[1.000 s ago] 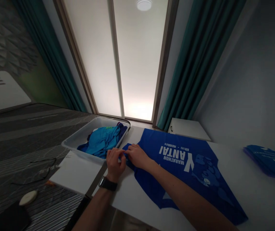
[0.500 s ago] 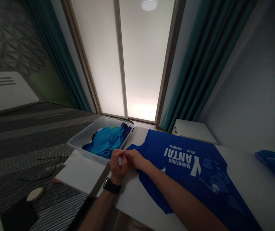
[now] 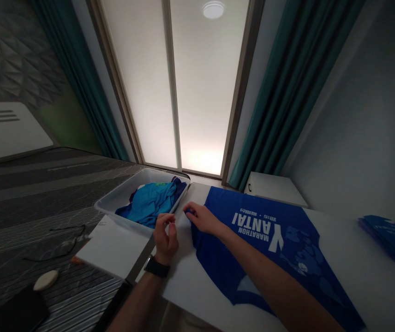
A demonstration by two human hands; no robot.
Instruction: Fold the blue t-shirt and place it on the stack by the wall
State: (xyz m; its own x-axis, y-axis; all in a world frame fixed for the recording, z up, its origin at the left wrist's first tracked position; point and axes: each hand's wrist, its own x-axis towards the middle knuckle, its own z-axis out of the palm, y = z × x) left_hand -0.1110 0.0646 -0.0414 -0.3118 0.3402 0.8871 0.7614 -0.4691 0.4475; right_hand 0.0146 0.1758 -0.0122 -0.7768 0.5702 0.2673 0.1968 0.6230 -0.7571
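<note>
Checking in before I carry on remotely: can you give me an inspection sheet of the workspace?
Surface: white table top, with a striped grey surface beside it.
Job's things: blue marathon T-shirt lying spread out; turquoise garment bunched in a clear plastic tray; folded blue stack at right.
Clutter: glasses, round white object, black slab, all on the grey surface.
Hands: right hand pinches the T-shirt's edge; left hand beside the tray, holding nothing visible.
Cables: nothing seen.
Surroundings: teal curtains flank a lit frosted window.
</note>
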